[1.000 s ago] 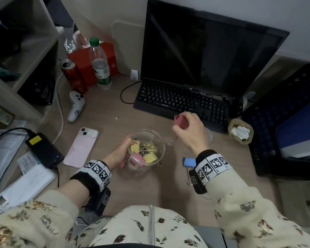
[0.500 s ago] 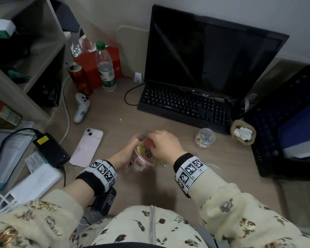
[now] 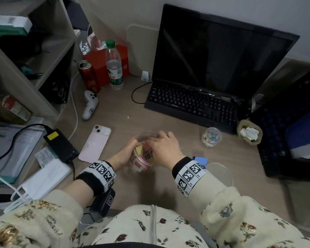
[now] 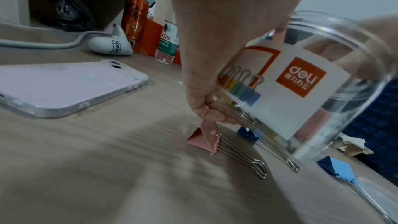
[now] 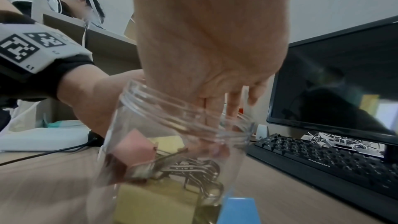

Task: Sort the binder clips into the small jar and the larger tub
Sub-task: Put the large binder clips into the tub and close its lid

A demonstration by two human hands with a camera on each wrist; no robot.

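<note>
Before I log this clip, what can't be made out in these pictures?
- Right hand fingertips: head view, hidden inside the tub; right wrist view shows them through blurred plastic, so a grip on a clip is unclear.
- Clip count in the tub: label and hands cover it.
- Small jar contents: head view, too small.
- Blue clip by the right wrist: partly covered by the cuff.

Both forearms reached forward over the worktop (image 3: 168, 185), close together, each wrist wrapped in a marker-printed band. The left hand (image 3: 123, 154) curled its fingers round the side of the tilted clear tub (image 3: 141, 163). The right hand (image 3: 164, 150) sat over the tub's mouth, palm down, its straight fingers (image 5: 213, 113) dipping past the rim.
</note>
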